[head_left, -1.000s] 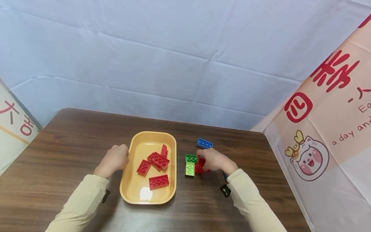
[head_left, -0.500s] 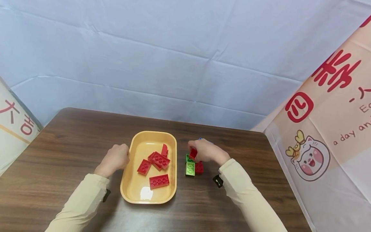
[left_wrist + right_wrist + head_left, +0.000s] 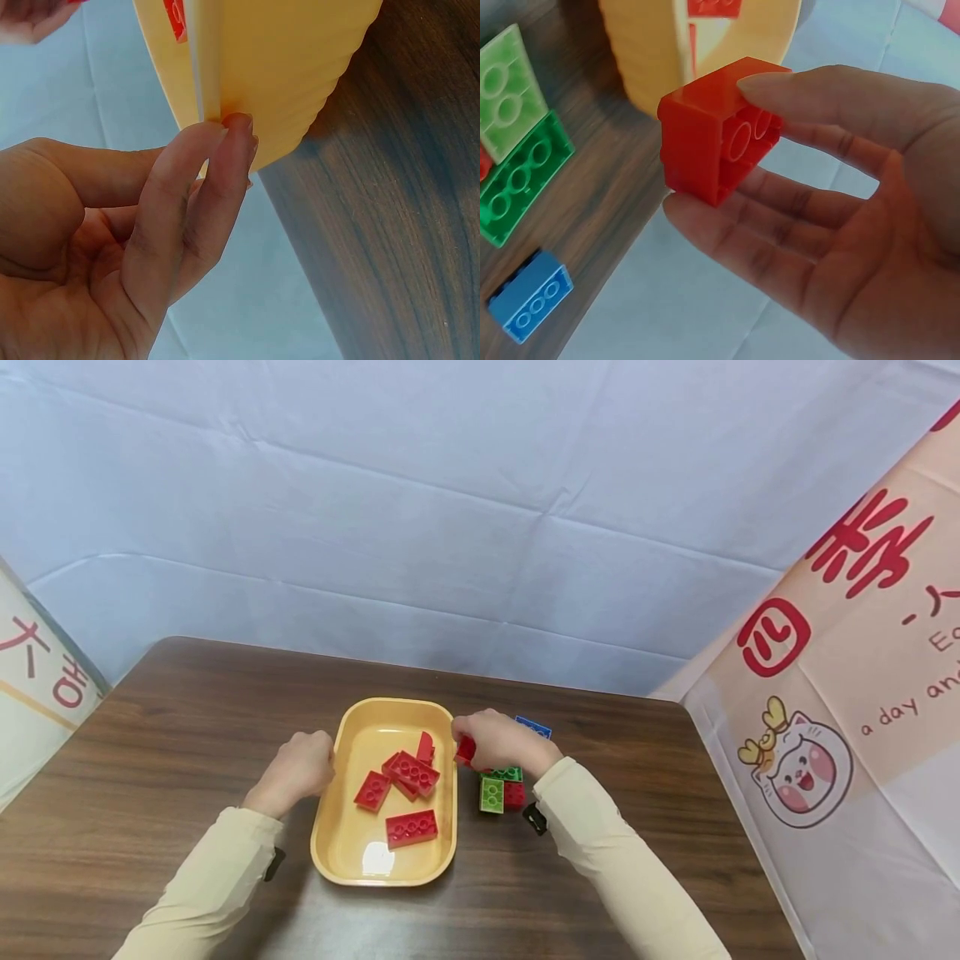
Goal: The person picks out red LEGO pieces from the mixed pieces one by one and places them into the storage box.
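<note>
A red toy brick (image 3: 720, 135) is pinched between the thumb and fingers of my right hand (image 3: 498, 742), its hollow underside partly showing in the right wrist view. In the head view this hand is above the right rim of a yellow tray (image 3: 326, 852). My left hand (image 3: 295, 774) grips the tray's left rim, its fingertips meeting at the edge in the left wrist view. Several red bricks (image 3: 412, 830) lie inside the tray, two of them overlapping.
Right of the tray, a light green brick (image 3: 492, 796), a dark green brick (image 3: 526, 178) and a red brick (image 3: 514, 795) lie close together. A blue brick (image 3: 534, 727) lies farther back. The wooden table (image 3: 225, 710) ends at a pale cloth backdrop (image 3: 375, 527).
My right hand has lifted a red brick from the group on the right and carried it left to the tray's edge. My left hand stays at the tray's rim.
</note>
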`<state>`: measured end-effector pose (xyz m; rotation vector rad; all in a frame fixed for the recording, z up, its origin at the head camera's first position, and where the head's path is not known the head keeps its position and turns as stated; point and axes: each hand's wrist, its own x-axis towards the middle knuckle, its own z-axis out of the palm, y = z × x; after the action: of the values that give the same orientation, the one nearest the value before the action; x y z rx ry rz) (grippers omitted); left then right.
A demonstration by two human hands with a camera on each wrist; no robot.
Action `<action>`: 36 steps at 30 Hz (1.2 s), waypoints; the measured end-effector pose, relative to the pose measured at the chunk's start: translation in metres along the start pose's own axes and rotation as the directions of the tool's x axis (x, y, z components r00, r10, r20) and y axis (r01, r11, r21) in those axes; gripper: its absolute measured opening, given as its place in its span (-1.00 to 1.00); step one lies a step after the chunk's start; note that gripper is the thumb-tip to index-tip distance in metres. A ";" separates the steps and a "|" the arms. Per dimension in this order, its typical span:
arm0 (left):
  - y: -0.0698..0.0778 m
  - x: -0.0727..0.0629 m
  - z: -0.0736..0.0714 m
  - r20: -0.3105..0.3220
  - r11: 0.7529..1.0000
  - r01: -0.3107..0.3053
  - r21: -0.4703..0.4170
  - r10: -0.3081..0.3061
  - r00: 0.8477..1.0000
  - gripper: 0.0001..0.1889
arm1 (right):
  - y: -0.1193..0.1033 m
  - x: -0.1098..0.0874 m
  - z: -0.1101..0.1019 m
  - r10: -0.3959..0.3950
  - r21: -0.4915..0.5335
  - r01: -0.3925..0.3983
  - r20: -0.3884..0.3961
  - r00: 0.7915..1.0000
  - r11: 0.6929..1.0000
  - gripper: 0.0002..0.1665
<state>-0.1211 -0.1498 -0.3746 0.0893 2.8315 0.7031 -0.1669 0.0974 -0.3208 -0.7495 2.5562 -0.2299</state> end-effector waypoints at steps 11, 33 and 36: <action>-0.001 0.002 0.000 -0.001 1.000 -0.013 -0.007 0.013 1.000 -0.76 | -0.027 0.010 0.008 -0.034 -0.006 0.034 0.019 0.999 0.999 -0.62; 0.000 -0.001 -0.001 -0.014 1.000 -0.025 0.013 0.025 1.000 -0.77 | -0.049 0.013 0.033 -0.076 -0.084 0.083 0.086 0.993 0.993 -0.62; 0.000 -0.002 -0.001 -0.012 1.000 -0.021 0.013 0.021 1.000 -0.78 | -0.050 0.013 0.034 -0.070 -0.066 0.076 0.089 0.994 0.995 -0.61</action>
<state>-0.1197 -0.1506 -0.3735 0.1174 2.8511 0.6919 -0.1364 0.0471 -0.3417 -0.8607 2.4684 -0.1302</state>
